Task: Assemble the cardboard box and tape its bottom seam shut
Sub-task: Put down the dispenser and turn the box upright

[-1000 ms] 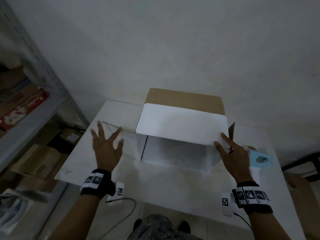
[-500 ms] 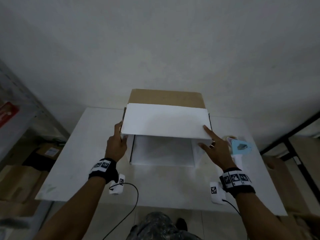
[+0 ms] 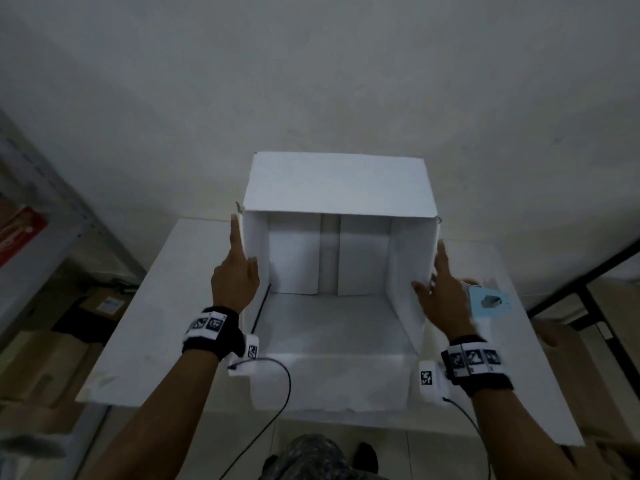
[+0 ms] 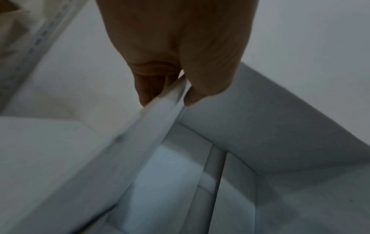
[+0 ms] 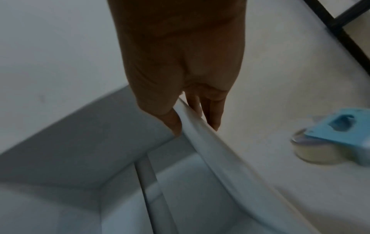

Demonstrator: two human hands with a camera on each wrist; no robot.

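Squaring up cardboard box (image 3: 337, 258) on tabletop (image 3: 145, 327); bottom seam untaped.

Head: box on its side, mouth facing near; left hand (image 3: 235, 278) and right hand (image 3: 441, 299) pinching side walls. Left wrist: thumb inside, fingers (image 4: 149, 88) outside left wall. Right wrist: same pinch on right wall; tape dispenser (image 5: 332, 139) just right. Next, probably: close far flaps, fetch tape. Plain wall far, shelving (image 3: 41, 237) left.

Box (image 3: 341, 237) on table (image 3: 145, 327); tape dispenser (image 3: 490, 301) just right

A metal shelving rack (image 3: 52, 216) holds brown cartons (image 3: 45, 362) beside the white table (image 3: 138, 341).
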